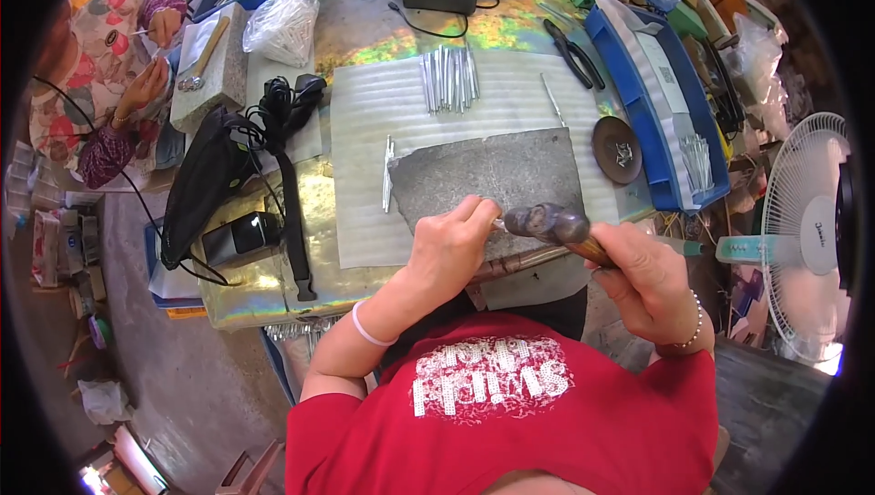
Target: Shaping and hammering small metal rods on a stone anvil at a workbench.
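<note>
My right hand (645, 278) is wrapped round the wooden handle of a hammer (547, 221), its dark metal head over the near edge of a grey stone slab (483, 176). My left hand (451, 240) is pinched beside the hammer head. A short bit of a thin metal rod (499, 223) shows at its fingertips; the rest is hidden by the hand. Beyond the slab lies a row of silvery metal rods (449, 80). A few more rods (387, 176) lie along the slab's left edge, and a single thin rod (553, 101) lies behind its right corner.
White foam sheet (365, 112) lies under the slab. To the right are a brown dish (617, 153) with small metal pieces, pliers (574, 53), a blue tray (652, 103) and a fan (802, 240). At left lie a black bag (210, 176) and cables; another person (91, 85) works beyond.
</note>
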The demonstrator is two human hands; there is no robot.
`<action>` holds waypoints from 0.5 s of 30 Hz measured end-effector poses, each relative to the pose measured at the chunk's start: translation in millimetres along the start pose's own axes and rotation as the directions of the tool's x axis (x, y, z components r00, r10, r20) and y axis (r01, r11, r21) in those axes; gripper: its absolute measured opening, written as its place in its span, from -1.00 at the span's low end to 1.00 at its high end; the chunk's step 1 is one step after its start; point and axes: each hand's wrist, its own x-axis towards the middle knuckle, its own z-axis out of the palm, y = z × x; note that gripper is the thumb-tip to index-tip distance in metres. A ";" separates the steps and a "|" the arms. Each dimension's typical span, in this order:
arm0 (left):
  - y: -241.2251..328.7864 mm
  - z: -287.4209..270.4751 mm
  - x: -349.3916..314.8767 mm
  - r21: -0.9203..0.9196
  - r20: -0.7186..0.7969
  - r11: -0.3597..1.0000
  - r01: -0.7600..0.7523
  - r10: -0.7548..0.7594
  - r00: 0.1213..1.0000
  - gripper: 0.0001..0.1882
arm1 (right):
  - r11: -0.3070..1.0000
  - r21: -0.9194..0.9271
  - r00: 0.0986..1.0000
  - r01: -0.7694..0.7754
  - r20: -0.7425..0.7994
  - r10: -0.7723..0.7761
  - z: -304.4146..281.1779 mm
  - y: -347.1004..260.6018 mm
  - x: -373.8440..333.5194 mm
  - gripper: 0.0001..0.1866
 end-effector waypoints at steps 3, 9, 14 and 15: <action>0.1 0.6 0.9 -0.009 0.004 1.000 -0.014 0.014 1.000 -0.81 | 0.999 -0.027 1.000 0.020 -0.011 -0.020 3.6 1.9 -2.4 -0.44; 0.7 2.6 1.1 -0.010 0.008 1.000 -0.004 0.004 1.000 -0.83 | 0.999 -0.031 1.000 0.015 -0.019 -0.016 9.4 6.7 -7.1 -0.42; 2.9 1.8 1.7 -0.004 0.023 1.000 0.000 0.000 1.000 -0.84 | 1.000 -0.026 0.998 0.016 -0.052 -0.017 9.7 6.9 -9.4 -0.42; 2.0 1.9 1.5 0.003 0.024 1.000 0.001 -0.001 1.000 -0.84 | 0.994 -0.110 0.997 0.019 -0.077 -0.028 5.8 2.4 -8.4 -0.46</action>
